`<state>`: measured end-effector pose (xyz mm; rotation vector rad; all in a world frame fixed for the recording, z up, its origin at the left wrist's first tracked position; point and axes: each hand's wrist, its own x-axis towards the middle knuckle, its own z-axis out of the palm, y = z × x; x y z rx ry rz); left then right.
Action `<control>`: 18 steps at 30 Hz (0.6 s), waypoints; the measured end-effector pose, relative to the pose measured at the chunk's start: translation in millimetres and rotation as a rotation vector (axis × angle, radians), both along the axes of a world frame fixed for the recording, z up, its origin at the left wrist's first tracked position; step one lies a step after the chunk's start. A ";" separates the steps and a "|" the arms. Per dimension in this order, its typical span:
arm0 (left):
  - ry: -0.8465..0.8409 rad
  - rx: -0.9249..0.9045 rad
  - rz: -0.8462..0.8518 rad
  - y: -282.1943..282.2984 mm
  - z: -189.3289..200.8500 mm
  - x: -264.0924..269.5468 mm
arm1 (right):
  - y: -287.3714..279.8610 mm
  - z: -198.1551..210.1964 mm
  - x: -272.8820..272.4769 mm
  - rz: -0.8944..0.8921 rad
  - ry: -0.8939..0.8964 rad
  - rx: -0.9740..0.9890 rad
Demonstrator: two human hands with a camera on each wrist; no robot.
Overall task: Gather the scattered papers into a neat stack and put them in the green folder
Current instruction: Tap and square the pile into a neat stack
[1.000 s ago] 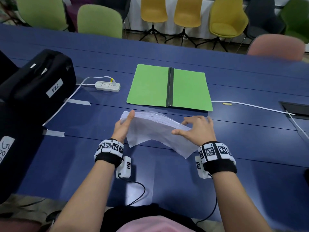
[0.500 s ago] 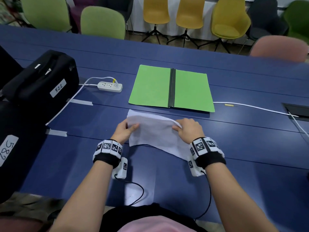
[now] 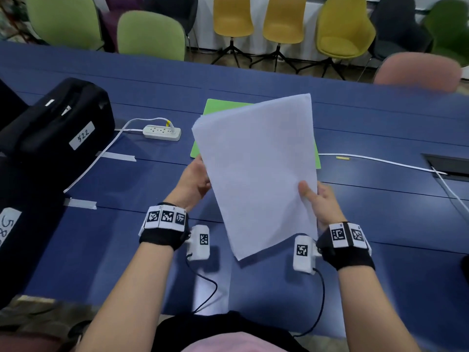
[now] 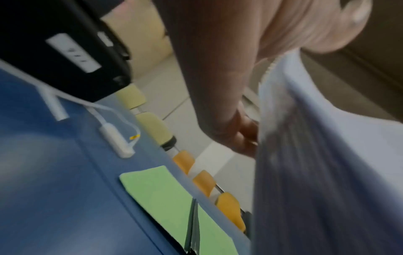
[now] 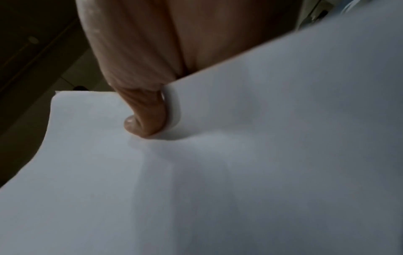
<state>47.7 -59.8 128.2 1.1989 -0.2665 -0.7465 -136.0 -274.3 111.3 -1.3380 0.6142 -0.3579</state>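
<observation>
- Far left, at nine o'clock, a black case (image 3: 53, 120) sits on the blue table (image 3: 127, 250), a white label reading 522 on its side.
- Two strips of grey tape (image 3: 116, 156) lie on the tabletop just beside the case.
- A white power strip (image 3: 162, 132) lies at eleven o'clock, its white cable trailing back toward the case.
- Left hand (image 3: 194, 181) grips the left edge of the paper stack (image 3: 258, 168); the wrist view shows its fingers curled behind the sheets.
- The paper stack is up off the table, dead centre, held nearly upright and tilted, its low corner pointing down at six o'clock.
- The sheets are plain white, their edges roughly squared, with a slight fan at the upper left corner.
- And here's the obstruction: the stack hides most of the green folder (image 3: 218, 107) at twelve o'clock, leaving slivers at its left and right.
- The left wrist view shows the folder lying open and flat, a dark spine down its middle.
- Right hand (image 3: 321, 201) pinches the stack's right edge, thumb pressed on the front face, fingers behind.
- A white cable (image 3: 380, 161) runs off at three o'clock to a dark floor box (image 3: 449, 166) set in the table.
- Beyond the far edge stand green, yellow and pink chairs (image 3: 279, 19).
</observation>
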 end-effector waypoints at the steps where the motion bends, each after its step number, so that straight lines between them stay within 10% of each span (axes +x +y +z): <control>1: -0.039 0.037 0.014 -5.7 5.0 -3.4 | 1.7 -3.3 -0.7 0.003 -0.010 0.003; 18: -0.158 0.141 0.061 -27.9 -8.7 -53.4 | 2.8 -9.1 -12.1 -0.040 0.094 -0.095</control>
